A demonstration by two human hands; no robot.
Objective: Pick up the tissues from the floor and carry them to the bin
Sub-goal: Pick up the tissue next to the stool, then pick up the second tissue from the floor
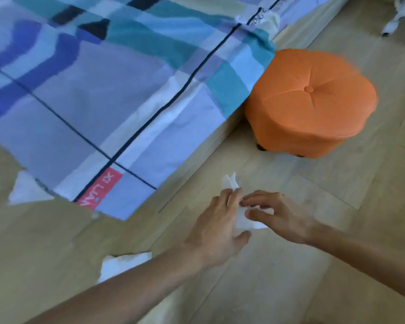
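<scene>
A crumpled white tissue [243, 222] lies on the wooden floor between my two hands, and a white tip of it shows above my left fingers. My left hand [220, 228] reaches over its left side with fingers spread. From the right, my right hand [274, 213] has fingertips and thumb curled over the tissue, touching it. A second white tissue [121, 264] rests on the floor just left of my left forearm. Another white piece [27, 189] lies at the far left by the bed's corner. No bin is in view.
A bed with a blue, teal and lilac checked cover [103, 90] fills the upper left; its wooden base edge runs diagonally. A round orange stool [313, 106] stands by the bed. White furniture legs [393, 22] show at the top right. The wooden floor [313, 277] spreads to the right.
</scene>
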